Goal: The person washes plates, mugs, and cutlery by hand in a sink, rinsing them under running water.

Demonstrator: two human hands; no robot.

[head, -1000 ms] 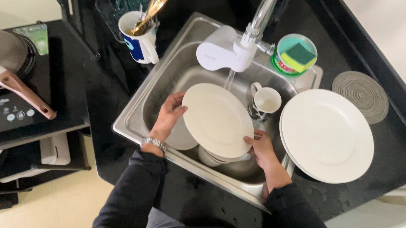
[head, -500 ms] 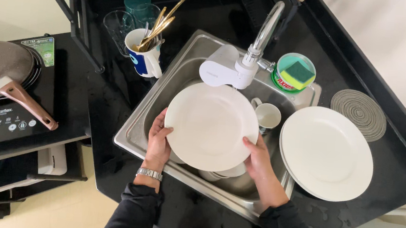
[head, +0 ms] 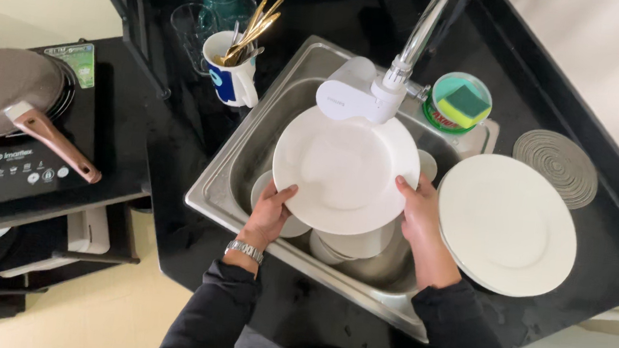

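Observation:
I hold a round white plate [head: 344,171] with both hands over the steel sink [head: 252,146], just under the white faucet head [head: 354,99]. My left hand [head: 269,212] grips its lower left rim and my right hand [head: 418,207] grips its right rim. The plate faces up toward the camera, nearly flat. Below it in the basin lie more white dishes [head: 352,245] and a white cup [head: 426,164], partly hidden.
A stack of white plates [head: 509,223] rests on the black counter right of the sink, beside a round ribbed mat [head: 556,167]. A green tub with a sponge [head: 459,101] stands by the tap. A mug of gold cutlery [head: 232,76] and a pan [head: 7,96] on a cooktop are at left.
The plate has been lifted and turned flatter toward the camera, up under the faucet head. Both hands shifted along its rim. The camera view has shifted slightly too.

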